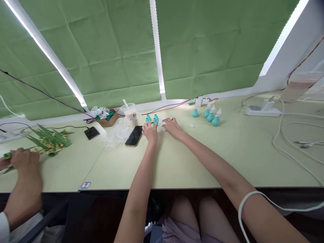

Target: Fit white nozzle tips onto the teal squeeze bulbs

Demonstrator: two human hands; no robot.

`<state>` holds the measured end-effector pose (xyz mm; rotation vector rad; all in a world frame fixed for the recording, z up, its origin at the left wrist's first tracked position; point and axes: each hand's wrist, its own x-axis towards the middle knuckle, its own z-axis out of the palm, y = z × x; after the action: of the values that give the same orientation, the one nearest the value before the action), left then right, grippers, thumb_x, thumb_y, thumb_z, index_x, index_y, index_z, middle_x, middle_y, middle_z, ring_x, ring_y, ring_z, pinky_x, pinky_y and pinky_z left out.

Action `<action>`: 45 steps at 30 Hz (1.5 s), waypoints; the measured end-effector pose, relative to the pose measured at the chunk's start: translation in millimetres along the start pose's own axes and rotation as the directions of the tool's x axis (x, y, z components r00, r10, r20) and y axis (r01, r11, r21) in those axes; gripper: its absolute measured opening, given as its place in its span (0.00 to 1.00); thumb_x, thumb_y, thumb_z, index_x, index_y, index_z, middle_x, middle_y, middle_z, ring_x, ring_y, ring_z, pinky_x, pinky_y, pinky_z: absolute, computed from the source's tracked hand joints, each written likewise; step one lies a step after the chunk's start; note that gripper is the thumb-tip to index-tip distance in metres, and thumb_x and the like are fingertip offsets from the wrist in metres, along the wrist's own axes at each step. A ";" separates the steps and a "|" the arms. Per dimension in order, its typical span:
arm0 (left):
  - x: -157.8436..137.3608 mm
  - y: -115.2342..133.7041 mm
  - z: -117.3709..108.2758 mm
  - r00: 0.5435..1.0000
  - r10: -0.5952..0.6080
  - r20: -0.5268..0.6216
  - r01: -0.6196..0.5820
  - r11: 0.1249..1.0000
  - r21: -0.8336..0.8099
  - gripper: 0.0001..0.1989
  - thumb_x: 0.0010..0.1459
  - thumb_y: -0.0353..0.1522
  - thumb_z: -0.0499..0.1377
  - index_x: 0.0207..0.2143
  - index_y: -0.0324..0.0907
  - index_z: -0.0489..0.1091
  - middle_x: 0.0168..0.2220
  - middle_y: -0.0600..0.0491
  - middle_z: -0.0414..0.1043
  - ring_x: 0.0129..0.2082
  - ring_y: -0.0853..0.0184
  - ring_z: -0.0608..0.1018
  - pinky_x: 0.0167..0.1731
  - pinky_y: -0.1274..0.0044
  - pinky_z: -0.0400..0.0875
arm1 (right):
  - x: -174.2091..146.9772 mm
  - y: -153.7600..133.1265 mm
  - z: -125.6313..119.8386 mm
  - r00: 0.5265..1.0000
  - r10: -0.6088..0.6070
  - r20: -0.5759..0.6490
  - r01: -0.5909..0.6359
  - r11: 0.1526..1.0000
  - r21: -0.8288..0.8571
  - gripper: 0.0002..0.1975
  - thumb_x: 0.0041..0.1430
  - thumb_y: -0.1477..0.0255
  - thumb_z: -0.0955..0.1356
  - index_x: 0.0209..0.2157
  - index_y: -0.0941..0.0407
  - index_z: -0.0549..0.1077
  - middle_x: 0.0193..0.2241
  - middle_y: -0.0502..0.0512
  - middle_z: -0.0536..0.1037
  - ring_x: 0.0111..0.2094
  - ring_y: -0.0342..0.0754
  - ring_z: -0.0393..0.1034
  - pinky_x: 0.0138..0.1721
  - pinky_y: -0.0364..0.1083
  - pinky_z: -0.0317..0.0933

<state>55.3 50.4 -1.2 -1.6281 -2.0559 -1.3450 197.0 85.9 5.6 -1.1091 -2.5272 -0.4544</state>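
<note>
My left hand [151,132] rests at the group of small teal vase-shaped pieces [156,118], fingers curved and apart, its fingertips close to or touching the nearest ones. Beside it, my right hand [173,127] reaches over several small whitish, translucent pieces [163,129] with its fingers spread. Whether a fingertip touches one of them I cannot tell. To the right stand several round teal pieces [216,121], some topped with white pointed tips [219,111]. A single small white piece [192,125] lies between these and my right hand.
Left of my hands are a phone [134,135], clear plastic bags [116,133], a drink cup [130,113] and a cardboard box [111,119]. A co-worker's hand [24,158] holds green stems at far left. A white power strip [263,111] and cables lie right; one cable crosses my right arm.
</note>
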 end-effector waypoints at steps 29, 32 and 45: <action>13.3 10.1 -8.9 0.900 -0.039 0.434 0.344 0.674 -0.654 0.15 0.64 0.39 0.45 0.41 0.44 0.68 0.43 0.51 0.72 0.38 0.70 0.73 0.31 0.78 0.65 | 10.8 0.3 18.8 0.972 0.234 -0.025 -0.232 0.972 0.044 0.09 0.56 0.76 0.65 0.31 0.54 0.79 0.51 0.60 0.67 0.51 0.56 0.54 0.43 0.53 0.45; 13.5 7.2 -6.0 0.901 -0.032 0.433 0.347 0.653 -0.673 0.16 0.64 0.40 0.45 0.42 0.43 0.69 0.43 0.50 0.72 0.35 0.70 0.72 0.29 0.79 0.64 | 13.9 -0.2 22.2 0.968 0.247 -0.040 -0.244 0.967 0.065 0.11 0.56 0.77 0.65 0.28 0.54 0.79 0.49 0.59 0.69 0.49 0.54 0.55 0.42 0.53 0.45; -10.4 24.3 9.3 0.726 0.159 0.669 0.545 0.460 -0.701 0.20 0.57 0.45 0.54 0.41 0.40 0.73 0.34 0.51 0.70 0.28 0.74 0.65 0.28 0.81 0.58 | -57.7 10.2 -45.9 0.794 0.429 -0.432 -0.314 0.896 0.313 0.11 0.59 0.61 0.65 0.34 0.49 0.79 0.45 0.54 0.73 0.46 0.53 0.60 0.44 0.52 0.44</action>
<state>83.3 49.8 -0.4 -2.6618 -2.0044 -2.5390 249.6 36.3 23.1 -1.1874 -1.8057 -0.2823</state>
